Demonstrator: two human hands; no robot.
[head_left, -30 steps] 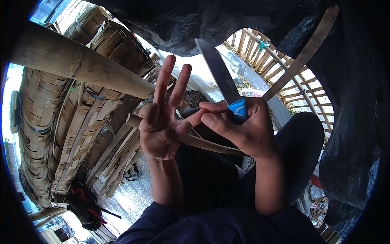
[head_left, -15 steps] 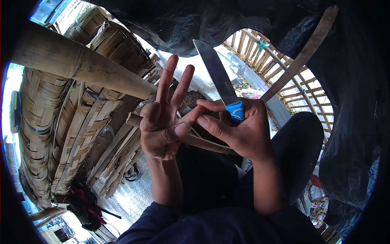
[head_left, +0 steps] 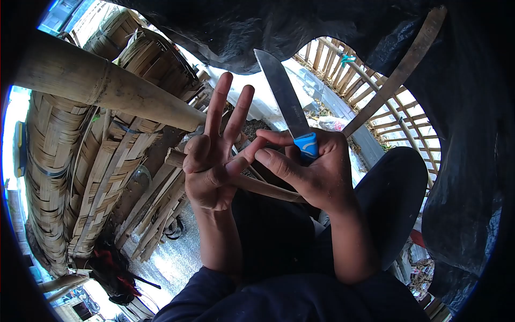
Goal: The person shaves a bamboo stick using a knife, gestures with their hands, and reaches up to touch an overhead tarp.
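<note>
My right hand [head_left: 324,172] is closed round the blue handle of a knife [head_left: 287,96], whose blade points up and to the left. Its thumb and index fingertips touch a finger of my left hand [head_left: 214,166]. Two fingers of the left hand stretch upward, apart from each other, and its palm is turned toward me; nothing shows in its grip. Behind both hands runs a brown stick [head_left: 263,188], its blunt end sticking out left of the left hand. Whether the stick touches the hands is unclear.
A thick bamboo pole [head_left: 107,80] slants in from the upper left, above woven bamboo baskets [head_left: 48,172]. Split bamboo strips [head_left: 155,214] lie below. Black plastic sheeting [head_left: 461,161] hangs at the right and top, beside a curved wooden strip [head_left: 399,72] and a bamboo lattice [head_left: 397,112].
My right hand has shifted slightly left toward my left hand, carrying the knife with it. The left hand has barely moved.
</note>
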